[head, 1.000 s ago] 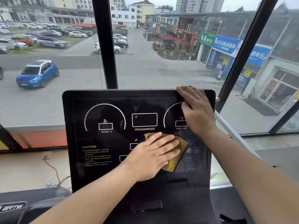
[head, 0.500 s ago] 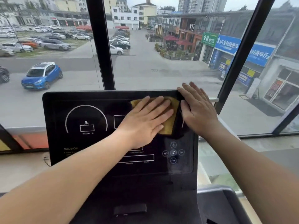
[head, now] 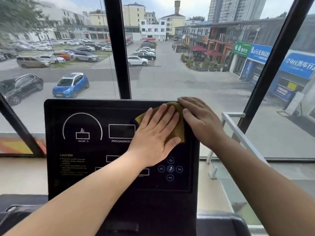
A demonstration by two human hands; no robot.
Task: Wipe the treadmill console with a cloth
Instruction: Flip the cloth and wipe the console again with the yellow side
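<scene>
- Since half a second ago your left hand (head: 154, 135) has slid the cloth (head: 178, 124) rightward along the top of the console (head: 85, 181), so it now sits in the upper right corner, at the rim
- Your left hand lies open and flat, palm pressing the cloth; it grips nothing
- Your right hand (head: 200, 120) is open too, fingers laid on the console's top right edge, touching the cloth
- My judgement: the upper right is covered; the console's left half likely remains
- Readable on the console: "PROGAM/MO…" partly hidden, "INCLINE %", "CAUTION" over blurred small print, and a music-note key (head: 170, 168) below the cloth
</scene>
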